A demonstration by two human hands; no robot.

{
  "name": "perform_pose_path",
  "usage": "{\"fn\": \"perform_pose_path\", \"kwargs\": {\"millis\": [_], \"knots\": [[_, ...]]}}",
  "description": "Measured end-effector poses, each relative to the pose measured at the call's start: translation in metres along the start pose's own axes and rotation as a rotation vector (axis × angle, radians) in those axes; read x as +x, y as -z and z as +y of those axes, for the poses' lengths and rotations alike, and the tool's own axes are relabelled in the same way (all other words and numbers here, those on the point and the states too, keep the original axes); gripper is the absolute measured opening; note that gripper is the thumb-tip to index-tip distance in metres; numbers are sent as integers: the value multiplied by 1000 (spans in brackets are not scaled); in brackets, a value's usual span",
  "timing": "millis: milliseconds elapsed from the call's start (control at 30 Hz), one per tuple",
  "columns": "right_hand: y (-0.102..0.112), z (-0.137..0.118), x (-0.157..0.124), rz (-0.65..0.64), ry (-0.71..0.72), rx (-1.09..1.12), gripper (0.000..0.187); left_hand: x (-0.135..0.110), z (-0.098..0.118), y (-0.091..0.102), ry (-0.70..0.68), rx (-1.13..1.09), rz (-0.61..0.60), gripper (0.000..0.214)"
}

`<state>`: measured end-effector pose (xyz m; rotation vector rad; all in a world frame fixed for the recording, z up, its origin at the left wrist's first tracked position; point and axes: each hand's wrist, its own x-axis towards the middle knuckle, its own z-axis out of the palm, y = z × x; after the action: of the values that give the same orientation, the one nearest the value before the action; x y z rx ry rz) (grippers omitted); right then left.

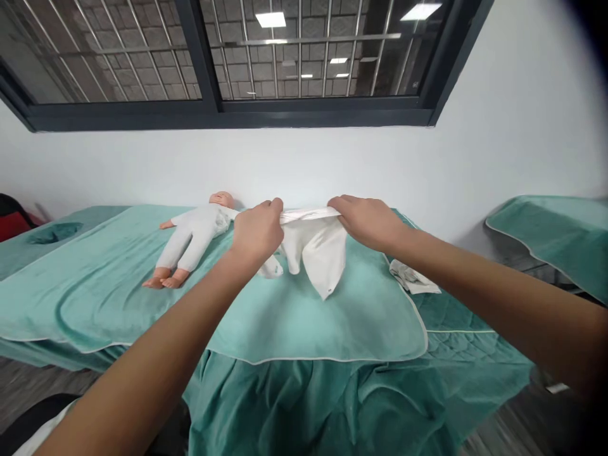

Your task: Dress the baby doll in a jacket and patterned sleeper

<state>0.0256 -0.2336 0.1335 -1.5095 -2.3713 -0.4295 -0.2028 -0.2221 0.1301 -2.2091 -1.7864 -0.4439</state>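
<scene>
A white baby garment [324, 256] hangs between my two hands, its upper edge pulled taut into a narrow band. My left hand [259, 233] is closed round one end of that edge, and my right hand [363, 220] pinches the other end. The lower part drops in loose points, one with a small dark dot like a snap. A patterned bit of white cloth [272, 268] shows just right of my left wrist; whether it belongs to the garment I cannot tell. Left of my left hand, a baby doll [192, 231] in white clothes lies on its back, feet toward me.
A light green sheet [304, 329] covers the bed top, over a darker green draped cover [304, 399]. A folded white cloth [412, 277] lies beyond its right edge. Behind stand a white wall and a barred window [313, 114]. Another green-covered surface [555, 221] is at right.
</scene>
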Motion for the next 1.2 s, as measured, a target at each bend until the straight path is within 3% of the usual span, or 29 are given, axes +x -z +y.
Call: {"fn": "perform_pose_path", "kwargs": {"millis": [167,300,433,533,600,700,767,833,900,1033,1200], "knots": [[-9,35,-30,-17,-92,91,36,-4,-33,-17,62,-189,-1,21],[-14,57,-43,24,-224,174,38,-1,-48,-24,87,-400,-58,23],[-29,82,-35,-34,-342,271,37,18,-63,-33,115,-475,-280,27],[-51,89,-18,-145,-379,201,35,34,-71,-51,116,-398,-466,41],[-72,77,-7,-190,-403,120,37,40,-69,-69,167,-233,-473,50],[-115,32,-3,-168,-353,45,51,34,-52,-103,167,-10,-267,49],[-147,-7,-9,-170,-247,60,60,22,-35,-129,37,-46,-178,42],[-178,-41,-16,-111,-72,138,61,8,-20,-154,-31,-118,-220,36],[-202,-59,-20,-105,-121,235,51,-3,-11,-177,-30,-180,-249,36],[-227,-50,-10,-131,-477,298,45,-3,-17,-209,103,-241,-216,37],[-236,-23,13,-118,-632,265,45,26,-25,-222,244,-244,-177,44]]}}
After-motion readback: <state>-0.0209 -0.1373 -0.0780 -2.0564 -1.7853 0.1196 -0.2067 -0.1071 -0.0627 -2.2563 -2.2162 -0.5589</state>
